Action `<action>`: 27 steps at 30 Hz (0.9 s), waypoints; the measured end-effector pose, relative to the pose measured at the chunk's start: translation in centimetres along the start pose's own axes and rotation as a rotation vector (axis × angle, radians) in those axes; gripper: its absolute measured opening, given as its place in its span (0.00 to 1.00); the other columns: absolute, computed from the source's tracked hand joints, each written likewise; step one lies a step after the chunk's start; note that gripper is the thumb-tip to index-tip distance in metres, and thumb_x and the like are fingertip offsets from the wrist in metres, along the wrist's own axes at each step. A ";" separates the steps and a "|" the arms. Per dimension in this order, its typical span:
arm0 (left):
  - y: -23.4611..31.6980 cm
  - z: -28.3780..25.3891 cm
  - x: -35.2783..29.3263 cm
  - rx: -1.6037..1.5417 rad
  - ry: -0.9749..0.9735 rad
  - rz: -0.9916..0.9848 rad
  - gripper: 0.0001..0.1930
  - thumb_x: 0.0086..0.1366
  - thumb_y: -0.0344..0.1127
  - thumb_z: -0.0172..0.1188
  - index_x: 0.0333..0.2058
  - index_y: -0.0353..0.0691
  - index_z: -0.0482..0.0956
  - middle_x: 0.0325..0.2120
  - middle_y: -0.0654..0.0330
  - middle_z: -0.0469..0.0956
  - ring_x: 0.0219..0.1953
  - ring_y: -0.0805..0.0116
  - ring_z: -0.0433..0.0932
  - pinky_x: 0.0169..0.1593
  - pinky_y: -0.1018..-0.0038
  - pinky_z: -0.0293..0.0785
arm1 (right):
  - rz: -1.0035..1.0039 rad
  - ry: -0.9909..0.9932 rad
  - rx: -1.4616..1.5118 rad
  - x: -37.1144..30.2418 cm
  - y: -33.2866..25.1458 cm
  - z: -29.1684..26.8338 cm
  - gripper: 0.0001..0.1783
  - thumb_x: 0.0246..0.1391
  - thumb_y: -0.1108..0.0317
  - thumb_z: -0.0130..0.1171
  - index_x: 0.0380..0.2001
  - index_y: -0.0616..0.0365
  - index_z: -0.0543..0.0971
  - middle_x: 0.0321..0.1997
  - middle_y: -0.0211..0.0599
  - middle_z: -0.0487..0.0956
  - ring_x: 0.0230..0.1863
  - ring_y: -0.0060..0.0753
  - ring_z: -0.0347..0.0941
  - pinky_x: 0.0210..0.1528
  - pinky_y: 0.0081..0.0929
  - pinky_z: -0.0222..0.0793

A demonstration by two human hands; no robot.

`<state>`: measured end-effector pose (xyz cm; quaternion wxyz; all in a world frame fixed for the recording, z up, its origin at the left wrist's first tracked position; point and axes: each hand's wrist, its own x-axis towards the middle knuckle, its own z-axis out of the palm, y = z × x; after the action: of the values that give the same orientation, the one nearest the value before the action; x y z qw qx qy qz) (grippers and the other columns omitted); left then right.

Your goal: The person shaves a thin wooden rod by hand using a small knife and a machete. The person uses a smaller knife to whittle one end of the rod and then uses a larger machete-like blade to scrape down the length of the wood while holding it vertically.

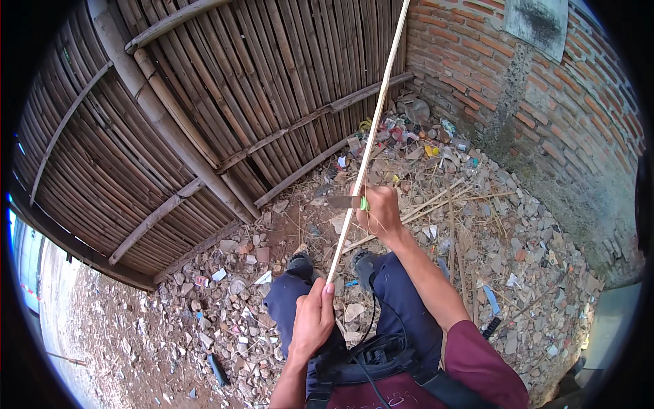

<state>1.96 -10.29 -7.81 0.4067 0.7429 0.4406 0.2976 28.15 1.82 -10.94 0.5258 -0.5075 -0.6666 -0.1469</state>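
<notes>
A long pale strip of wood or bamboo [374,126] slants up from my lap to the top edge of the view. Its lower end is in my left hand [312,322], the fingers closed round it and the thumb lying along it. Farther up the strip, my right hand [381,215] is closed on a knife with a bright green handle, most of which the fingers hide. The dark knife blade [343,202] points left and lies across the strip. Whether the edge bites into the strip I cannot tell.
A bamboo-slat fence [272,75] stands ahead and left, a brick wall [470,61] right. Stones and litter [409,136] cover the ground, with thin loose sticks [436,204] beyond my right arm. A dark tube-like object [218,370] lies at lower left.
</notes>
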 end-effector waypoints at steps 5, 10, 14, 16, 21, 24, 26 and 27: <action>0.0 -0.2 -0.2 -0.039 0.012 -0.001 0.21 0.85 0.39 0.46 0.30 0.34 0.68 0.15 0.56 0.64 0.17 0.61 0.64 0.26 0.63 0.60 | -0.034 0.038 -0.010 1.4 -0.8 -0.7 0.05 0.51 0.72 0.60 0.25 0.61 0.83 0.21 0.44 0.81 0.17 0.47 0.78 0.21 0.42 0.70; 0.1 -0.6 -0.9 -0.052 0.000 0.009 0.18 0.85 0.39 0.47 0.34 0.33 0.69 0.17 0.46 0.65 0.19 0.43 0.65 0.27 0.57 0.64 | -0.018 0.026 -0.023 2.7 -2.5 -1.5 0.04 0.50 0.76 0.58 0.28 0.58 0.81 0.20 0.41 0.80 0.19 0.46 0.80 0.22 0.41 0.71; 0.6 -0.7 -2.1 -0.052 -0.045 -0.020 0.18 0.85 0.39 0.47 0.34 0.33 0.69 0.17 0.47 0.65 0.19 0.42 0.67 0.27 0.58 0.64 | 0.109 0.128 -0.036 4.5 -0.3 -2.2 0.06 0.53 0.78 0.57 0.30 0.59 0.82 0.19 0.42 0.81 0.20 0.49 0.80 0.24 0.42 0.71; 0.1 -0.8 -2.7 -0.033 -0.055 -0.015 0.20 0.85 0.41 0.46 0.32 0.34 0.68 0.16 0.52 0.66 0.17 0.51 0.67 0.26 0.60 0.63 | 0.118 0.134 -0.074 6.0 0.7 -3.1 0.06 0.53 0.78 0.58 0.32 0.60 0.83 0.20 0.44 0.82 0.21 0.50 0.81 0.25 0.43 0.72; -0.9 -1.1 -4.7 -0.010 -0.071 -0.031 0.21 0.85 0.42 0.45 0.30 0.36 0.67 0.15 0.56 0.66 0.15 0.59 0.67 0.24 0.63 0.61 | 0.198 0.222 -0.132 9.1 3.8 -4.3 0.05 0.54 0.75 0.62 0.33 0.61 0.86 0.23 0.51 0.82 0.28 0.53 0.84 0.34 0.48 0.75; -1.7 -1.1 -5.2 -0.052 -0.047 -0.054 0.20 0.84 0.39 0.48 0.30 0.36 0.68 0.15 0.59 0.66 0.16 0.67 0.66 0.24 0.66 0.61 | 0.204 0.219 -0.052 9.1 3.4 -4.2 0.07 0.56 0.76 0.55 0.26 0.62 0.81 0.21 0.49 0.81 0.25 0.50 0.81 0.31 0.44 0.72; -2.3 -1.0 -4.9 -0.092 0.002 -0.031 0.13 0.81 0.35 0.55 0.34 0.35 0.73 0.15 0.58 0.64 0.17 0.69 0.62 0.24 0.66 0.59 | 0.410 0.120 0.189 8.7 2.7 -4.6 0.12 0.57 0.77 0.45 0.21 0.64 0.75 0.17 0.40 0.76 0.18 0.36 0.72 0.27 0.38 0.66; -2.3 -1.0 -4.6 -0.117 0.029 -0.039 0.12 0.80 0.34 0.58 0.35 0.34 0.76 0.14 0.63 0.64 0.19 0.77 0.60 0.24 0.69 0.58 | 0.486 0.118 0.268 7.9 2.0 -4.6 0.12 0.55 0.79 0.43 0.21 0.64 0.75 0.15 0.36 0.72 0.19 0.29 0.67 0.25 0.35 0.62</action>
<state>-1.77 -13.44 -9.67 0.4488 0.7047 0.4427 0.3255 32.90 3.47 -2.99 0.6461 -0.5688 -0.5071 0.0435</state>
